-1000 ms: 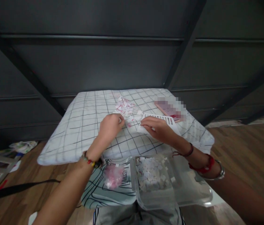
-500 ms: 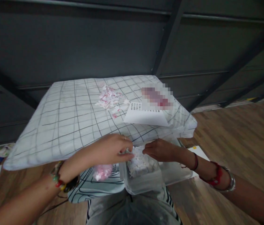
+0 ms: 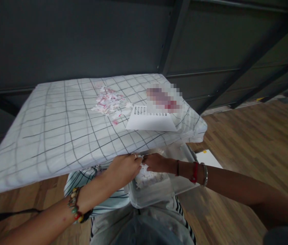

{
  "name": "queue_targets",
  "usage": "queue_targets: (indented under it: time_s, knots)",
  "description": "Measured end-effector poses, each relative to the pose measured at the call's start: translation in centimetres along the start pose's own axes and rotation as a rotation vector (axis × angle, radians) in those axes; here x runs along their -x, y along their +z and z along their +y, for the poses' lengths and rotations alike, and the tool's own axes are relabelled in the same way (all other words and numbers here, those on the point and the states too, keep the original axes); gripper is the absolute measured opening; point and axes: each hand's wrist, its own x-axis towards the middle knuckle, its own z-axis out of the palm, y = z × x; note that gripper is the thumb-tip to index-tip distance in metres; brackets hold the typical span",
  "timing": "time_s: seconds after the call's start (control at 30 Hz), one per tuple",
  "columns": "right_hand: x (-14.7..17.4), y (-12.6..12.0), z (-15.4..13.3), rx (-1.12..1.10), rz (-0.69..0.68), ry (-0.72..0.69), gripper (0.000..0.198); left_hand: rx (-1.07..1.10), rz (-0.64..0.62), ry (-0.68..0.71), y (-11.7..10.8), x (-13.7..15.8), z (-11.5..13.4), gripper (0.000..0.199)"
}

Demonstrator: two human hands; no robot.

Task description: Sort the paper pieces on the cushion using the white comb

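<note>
My left hand (image 3: 126,169) and my right hand (image 3: 156,162) are close together above a clear plastic box (image 3: 144,200), near my lap. The fingers of both are bent and drawn together, and their tips nearly meet. A small whitish bit shows between them, too small to name for sure. Small white paper pieces (image 3: 146,178) fill part of the box below. My left wrist carries a beaded bracelet (image 3: 74,206); red and silver bands (image 3: 197,173) circle my right forearm.
A checked cloth (image 3: 64,122) covers the raised surface ahead. On it lie pink-and-white paper scraps (image 3: 108,100), a slotted white card (image 3: 150,123) and a pixelated patch (image 3: 163,98). Another clear container (image 3: 185,170) sits right of the box. A dark panelled wall (image 3: 82,41) stands behind.
My hands have come closer together, fingertips now almost touching over the box. The camera view has shifted, and the pink bundle at the left is now mostly hidden by my left arm.
</note>
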Motion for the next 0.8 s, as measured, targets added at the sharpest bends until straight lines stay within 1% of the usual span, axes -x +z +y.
queue_targets:
  time_s: [0.1, 0.2, 0.3, 0.43, 0.53, 0.67, 0.8]
  knots:
    - [-0.4, 0.9, -0.2, -0.026, -0.021, 0.012, 0.035, 0.007, 0.001, -0.019, 0.3, -0.1, 0.0, 0.012]
    - [-0.7, 1.7, 0.1, -0.064, -0.035, 0.028, 0.035, 0.011, 0.007, -0.029, 0.5, 0.1, -0.2, 0.014]
    - [-0.7, 2.0, 0.6, -0.118, -0.045, 0.032, 0.035, -0.019, 0.024, -0.011, 0.5, 0.3, -0.4, 0.014]
    - [-0.4, 1.2, 1.4, -0.225, -0.057, -0.008, 0.035, -0.051, 0.055, 0.015, 0.8, 0.3, -0.4, 0.013]
    - [0.4, 0.3, 2.2, -0.313, -0.057, -0.030, 0.035, -0.051, 0.056, 0.001, 1.0, 0.1, -0.3, 0.014]
    - [2.1, -0.6, 3.6, -0.400, -0.022, 0.009, 0.034, -0.034, 0.046, -0.006, 1.1, -0.5, 0.0, 0.016]
    - [3.2, -0.8, 4.5, -0.470, 0.023, 0.055, 0.034, -0.011, 0.050, 0.004, 1.3, -1.2, 0.2, 0.016]
